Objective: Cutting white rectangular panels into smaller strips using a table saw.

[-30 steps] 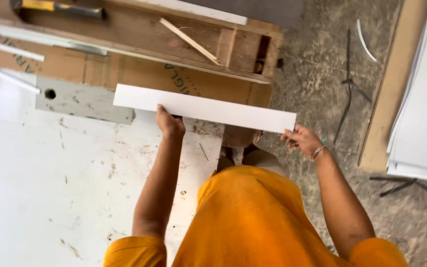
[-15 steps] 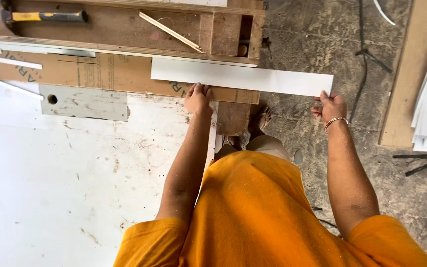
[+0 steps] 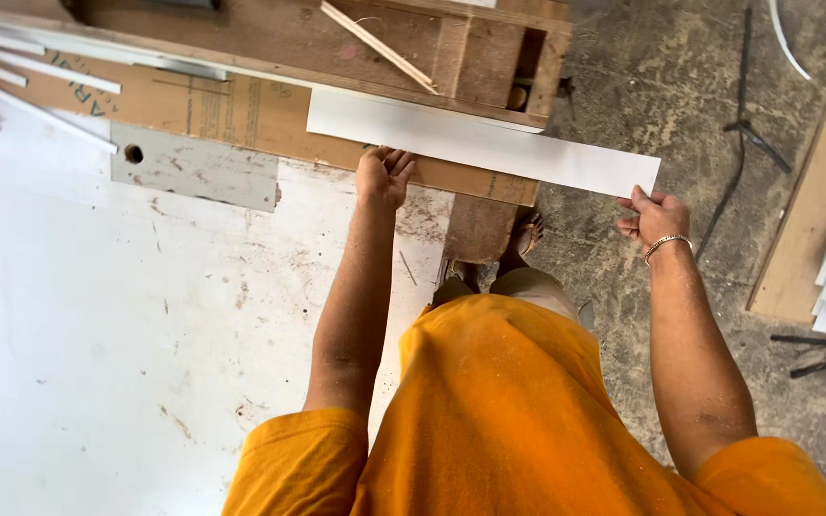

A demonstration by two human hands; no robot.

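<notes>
Shifted rightward over the wooden bench (image 3: 270,43), the white strip (image 3: 480,143) stays gripped by both hands: left (image 3: 384,177), right (image 3: 654,218)

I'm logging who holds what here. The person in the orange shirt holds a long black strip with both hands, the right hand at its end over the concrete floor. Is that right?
Not quite: the strip is white, not black, as the head view shows. The rest holds: the left hand is at its near edge and the right hand grips its end over the concrete floor.
</notes>
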